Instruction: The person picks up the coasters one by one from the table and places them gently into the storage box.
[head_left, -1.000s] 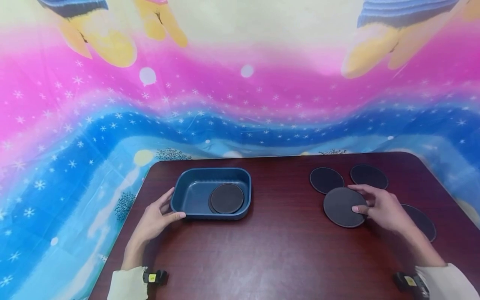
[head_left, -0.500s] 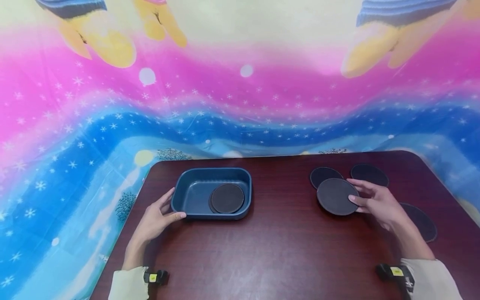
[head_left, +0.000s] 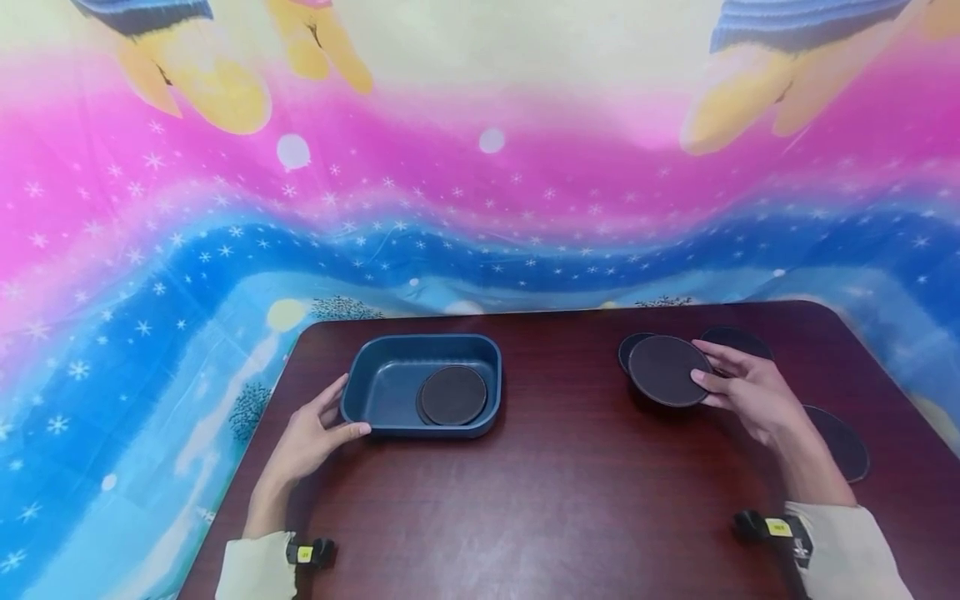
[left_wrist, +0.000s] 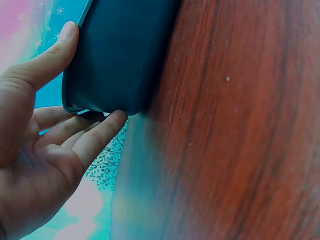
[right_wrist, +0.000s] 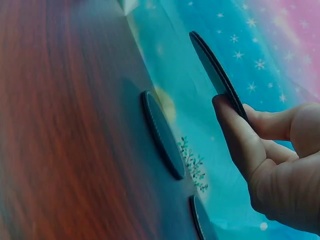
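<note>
My left hand (head_left: 306, 443) holds the near left corner of a rectangular blue container (head_left: 431, 432), thumb on its front wall and fingers at its left end. In the container's right half lies a round dark coaster (head_left: 453, 396), with the edge of another showing beneath it. My right hand (head_left: 756, 393) pinches a round dark coaster (head_left: 669, 371) by its right edge, thumb on top and fingers below. The right wrist view shows this held coaster (right_wrist: 217, 72) raised and tilted above the table, its stitched rim visible.
Three more coasters lie on the brown table (head_left: 555, 467): one at the back (head_left: 627, 353), partly behind the held one, another at the back right (head_left: 738, 340), and a third (head_left: 840, 446) beside my right forearm. A colourful patterned cloth (head_left: 480, 208) hangs behind the table.
My right hand has lifted the coaster off the table and moved it up and slightly left, over the back coaster. The left hand and container stay in place.
</note>
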